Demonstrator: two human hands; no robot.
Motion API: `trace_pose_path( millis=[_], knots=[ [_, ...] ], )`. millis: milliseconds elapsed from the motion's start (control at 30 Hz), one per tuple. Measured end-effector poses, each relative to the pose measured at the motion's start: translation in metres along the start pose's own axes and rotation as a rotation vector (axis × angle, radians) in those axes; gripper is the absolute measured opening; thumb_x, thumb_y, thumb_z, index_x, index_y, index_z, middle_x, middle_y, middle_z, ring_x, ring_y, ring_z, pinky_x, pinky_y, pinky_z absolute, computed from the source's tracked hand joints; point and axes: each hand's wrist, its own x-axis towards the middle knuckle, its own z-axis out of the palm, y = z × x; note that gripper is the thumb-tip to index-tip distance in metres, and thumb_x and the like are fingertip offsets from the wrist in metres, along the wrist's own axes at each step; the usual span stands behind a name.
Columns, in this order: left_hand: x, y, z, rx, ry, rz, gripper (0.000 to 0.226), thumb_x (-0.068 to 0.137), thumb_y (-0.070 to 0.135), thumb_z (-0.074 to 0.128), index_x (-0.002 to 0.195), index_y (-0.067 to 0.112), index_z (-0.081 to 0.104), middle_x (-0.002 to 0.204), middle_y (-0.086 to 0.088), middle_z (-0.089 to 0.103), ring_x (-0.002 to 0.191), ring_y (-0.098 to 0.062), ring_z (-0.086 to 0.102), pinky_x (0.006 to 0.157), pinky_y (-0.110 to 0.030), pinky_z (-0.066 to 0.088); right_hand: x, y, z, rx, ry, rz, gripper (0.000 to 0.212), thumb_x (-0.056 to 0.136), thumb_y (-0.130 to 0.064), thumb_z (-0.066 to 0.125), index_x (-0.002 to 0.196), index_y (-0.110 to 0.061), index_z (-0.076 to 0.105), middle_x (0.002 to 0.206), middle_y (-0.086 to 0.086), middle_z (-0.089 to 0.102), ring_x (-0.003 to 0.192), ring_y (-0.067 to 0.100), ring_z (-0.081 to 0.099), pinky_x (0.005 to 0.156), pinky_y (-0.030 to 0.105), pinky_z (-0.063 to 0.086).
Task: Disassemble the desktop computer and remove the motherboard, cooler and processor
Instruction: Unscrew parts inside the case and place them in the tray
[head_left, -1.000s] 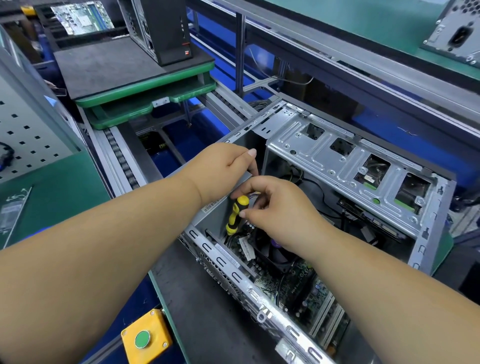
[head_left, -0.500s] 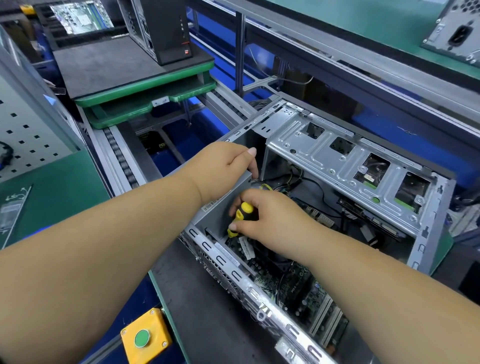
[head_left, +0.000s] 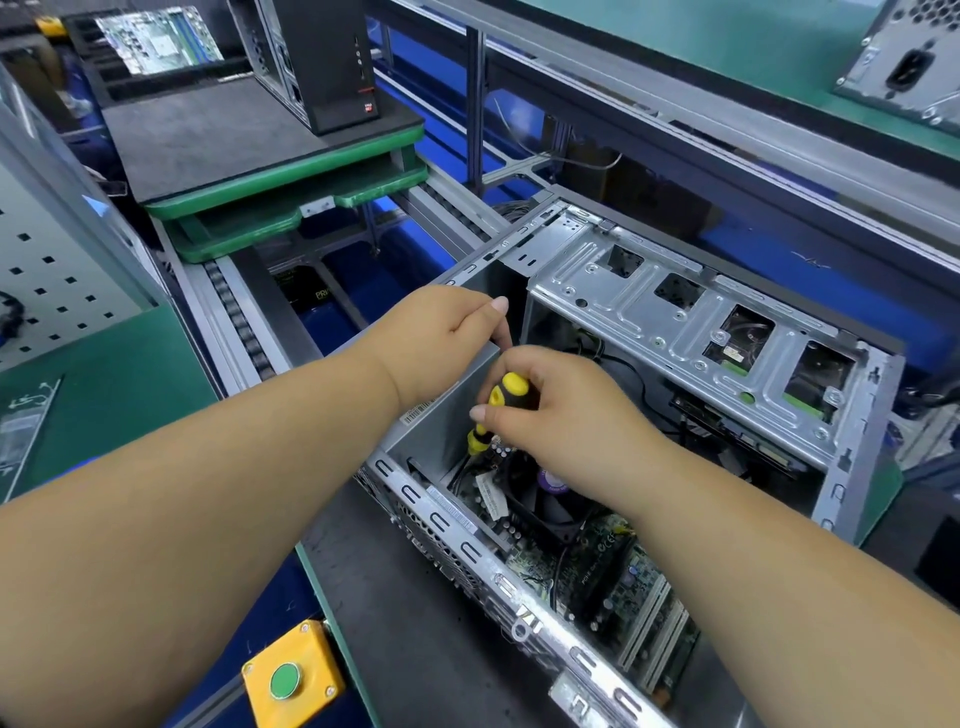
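Since a second ago my right hand (head_left: 561, 410) had shifted its grip, clamped higher on the screwdriver (head_left: 501, 405); my left hand (head_left: 441, 338) gripped the case (head_left: 675, 312) wall. I judged a cooler (head_left: 550, 493) screw underway; next needed steady turning on the motherboard (head_left: 618, 582).

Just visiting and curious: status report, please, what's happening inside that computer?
Left hand gripping case wall. Right hand holding screwdriver, tip down beside fan. Circuit board not out yet. Cables crowd the fan.
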Motion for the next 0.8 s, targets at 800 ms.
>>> trace_pose_path(
  millis=[800],
  knots=[
    [-0.009,-0.005,-0.008,-0.393,-0.217,0.383,0.018,0.077,0.036,0.077,0.092,0.027,0.072,0.087,0.011,0.067,0.086,-0.004,0.063,0.083,-0.022,0.051,-0.054,-0.060,-0.046,0.466,1.019,0.233,0.005,0.072,-0.021,0.063,0.069,-0.023,0.061,0.056,-0.007,0.064,0.045,0.007,0.050,0.047,0.018,0.040]
  ],
)
